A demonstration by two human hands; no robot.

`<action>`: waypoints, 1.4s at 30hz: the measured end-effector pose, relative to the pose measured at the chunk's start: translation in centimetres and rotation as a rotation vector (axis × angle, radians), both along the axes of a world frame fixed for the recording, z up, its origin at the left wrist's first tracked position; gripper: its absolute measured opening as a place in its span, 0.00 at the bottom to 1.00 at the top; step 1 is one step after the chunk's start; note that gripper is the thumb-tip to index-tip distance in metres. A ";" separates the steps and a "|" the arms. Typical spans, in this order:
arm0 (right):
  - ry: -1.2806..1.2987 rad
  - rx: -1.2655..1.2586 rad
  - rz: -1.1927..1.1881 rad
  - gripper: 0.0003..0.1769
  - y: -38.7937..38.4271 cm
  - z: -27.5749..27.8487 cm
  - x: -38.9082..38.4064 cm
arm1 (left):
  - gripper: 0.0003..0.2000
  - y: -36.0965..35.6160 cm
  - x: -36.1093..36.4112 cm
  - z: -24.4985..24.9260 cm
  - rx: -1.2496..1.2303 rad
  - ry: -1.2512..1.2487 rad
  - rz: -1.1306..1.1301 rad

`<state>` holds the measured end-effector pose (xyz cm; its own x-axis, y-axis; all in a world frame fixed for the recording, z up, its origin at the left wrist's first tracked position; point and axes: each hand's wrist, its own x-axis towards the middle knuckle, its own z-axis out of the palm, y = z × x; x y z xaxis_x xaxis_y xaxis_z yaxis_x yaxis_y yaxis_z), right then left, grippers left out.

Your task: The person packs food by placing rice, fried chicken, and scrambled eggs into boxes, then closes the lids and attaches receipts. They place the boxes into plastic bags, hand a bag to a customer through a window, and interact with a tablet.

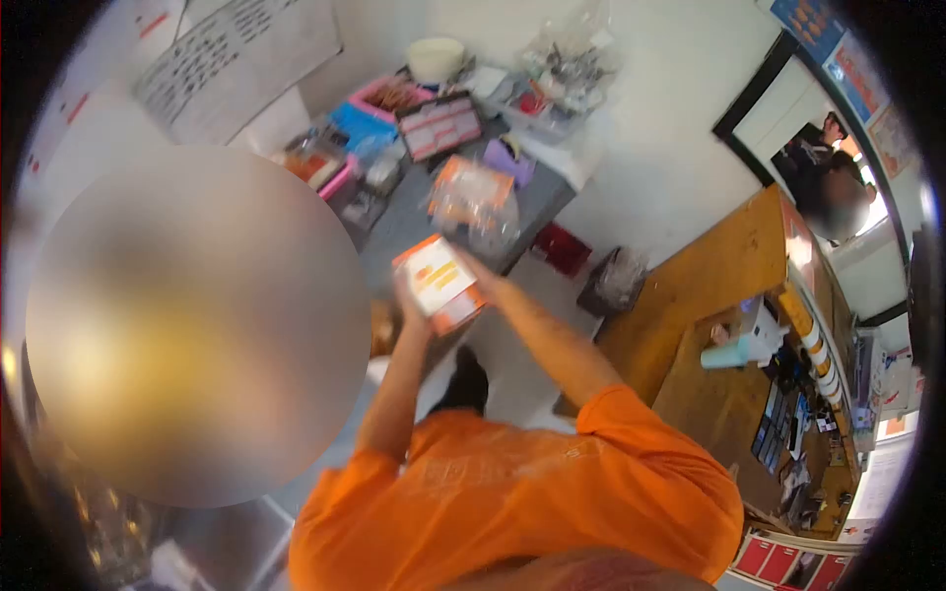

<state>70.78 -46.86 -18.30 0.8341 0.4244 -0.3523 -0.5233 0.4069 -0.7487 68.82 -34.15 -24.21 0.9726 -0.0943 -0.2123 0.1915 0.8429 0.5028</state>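
Note:
Both my hands hold an orange and white box (439, 279) in front of my body, above the near edge of the grey table. Along the box's left side lies my left hand (412, 309), its fingers closed against it. My right hand (482, 276) grips the opposite side. Printing on the white face is too blurred to read. Just beyond the box, clear plastic bags with orange cards (471, 193) lie on the table (399, 229). A purple object, perhaps a tape dispenser (508, 163), sits behind them.
Trays, a cream bowl (436, 59) and bagged parts (567, 84) crowd the table's back. A red container (561, 248) and a lined bin (613, 283) stand on the floor. At right is a wooden desk (680, 281). A large blurred patch hides the left side.

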 end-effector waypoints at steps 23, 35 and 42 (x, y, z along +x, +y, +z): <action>0.242 -1.480 -1.201 0.15 -47.1 -14.7 32.1 | 0.13 -9.5 21.7 14.0 1.331 -0.365 0.634; -0.316 -1.290 -0.643 0.15 -48.2 -5.3 35.8 | 0.12 -26.0 33.1 13.8 1.389 -0.405 -0.193; -0.301 -1.304 -0.757 0.20 -45.6 -8.4 29.0 | 0.22 -36.8 36.3 11.4 1.389 -0.822 -0.731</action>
